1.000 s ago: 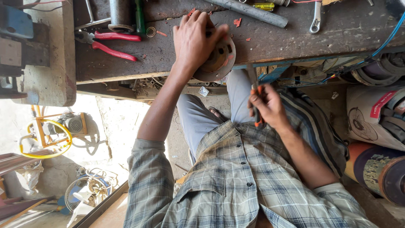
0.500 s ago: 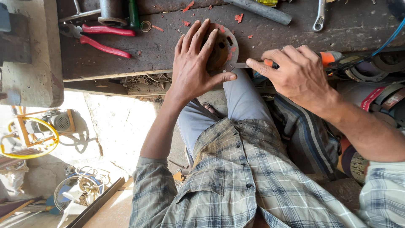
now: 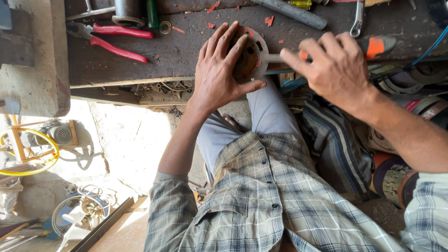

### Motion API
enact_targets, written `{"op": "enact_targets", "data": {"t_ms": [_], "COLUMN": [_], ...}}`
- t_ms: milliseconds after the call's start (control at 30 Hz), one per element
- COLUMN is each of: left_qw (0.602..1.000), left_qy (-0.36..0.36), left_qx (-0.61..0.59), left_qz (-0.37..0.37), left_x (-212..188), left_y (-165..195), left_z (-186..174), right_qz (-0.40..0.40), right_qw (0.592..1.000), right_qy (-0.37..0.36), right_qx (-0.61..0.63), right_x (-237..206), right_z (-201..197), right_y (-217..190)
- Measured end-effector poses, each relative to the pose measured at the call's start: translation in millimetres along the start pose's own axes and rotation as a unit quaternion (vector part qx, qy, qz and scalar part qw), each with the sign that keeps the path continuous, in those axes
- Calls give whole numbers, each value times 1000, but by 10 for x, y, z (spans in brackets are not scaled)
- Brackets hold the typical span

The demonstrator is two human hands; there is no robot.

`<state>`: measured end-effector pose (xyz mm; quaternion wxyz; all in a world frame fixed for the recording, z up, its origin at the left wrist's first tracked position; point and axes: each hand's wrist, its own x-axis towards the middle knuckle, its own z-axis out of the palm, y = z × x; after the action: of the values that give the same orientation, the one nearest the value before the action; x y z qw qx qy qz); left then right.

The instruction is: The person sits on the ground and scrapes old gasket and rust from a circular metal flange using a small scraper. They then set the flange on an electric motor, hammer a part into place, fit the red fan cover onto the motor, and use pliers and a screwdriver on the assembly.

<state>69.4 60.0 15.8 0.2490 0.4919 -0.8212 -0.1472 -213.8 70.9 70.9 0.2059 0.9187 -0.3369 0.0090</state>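
The right hand point(image 3: 336, 70), which a second ago was hanging low over the lap, is now lying up at the edge of the desk point(image 3: 186, 51), clenched around an orange-handled screwdriver point(image 3: 373, 46) whose grey shaft is running level into the side of the round metal housing point(image 3: 249, 53). The left hand point(image 3: 219, 74) is pressing flat on that housing as it was before, fingers spread over the top and thumb hooked under the rim, so the part is being pinned at the near edge of the desk while the tool is working at it; that reads as prying or driving at the rim rather than lifting it away. The housing is a shallow rusty disc, brownish with holes in its face and traces of red paint, and red flakes are lying scattered on the dark, scarred wooden surface. Farther back, red-handled pliers point(image 3: 116, 39), a grey metal rod point(image 3: 289, 11) and a bright steel spanner point(image 3: 357, 18) are lying untouched.
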Motion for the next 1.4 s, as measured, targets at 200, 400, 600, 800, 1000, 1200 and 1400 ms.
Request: {"op": "enact_targets", "data": {"t_ms": [200, 400, 600, 800, 1000, 1200, 1400], "left_qw": [1000, 999, 994, 998, 998, 988, 989], "left_qy": [4, 27, 79, 28, -45, -26, 4], "left_qx": [-7, 6, 40, -55, 40, 148, 144], "left_qz": [1, 46, 61, 9, 12, 35, 35], "left_x": [26, -129, -221, -181, -86, -125, -184], "left_y": [62, 293, 601, 597, 624, 781, 686], "left_z": [-22, -95, -6, -84, -88, 13, 81], "right_qz": [11, 138, 197, 217, 225, 228, 219], "right_qw": [999, 973, 938, 915, 907, 915, 934], "right_qy": [20, 89, 155, 162, 159, 150, 149], "right_qx": [-25, 160, 241, 299, 319, 296, 241], "right_x": [-99, -274, -420, -569, -711, -755, -711], "right_z": [229, 276, 267, 218, 167, 244, 306], "right_y": [136, 227, 304, 242, 204, 189, 204]}}
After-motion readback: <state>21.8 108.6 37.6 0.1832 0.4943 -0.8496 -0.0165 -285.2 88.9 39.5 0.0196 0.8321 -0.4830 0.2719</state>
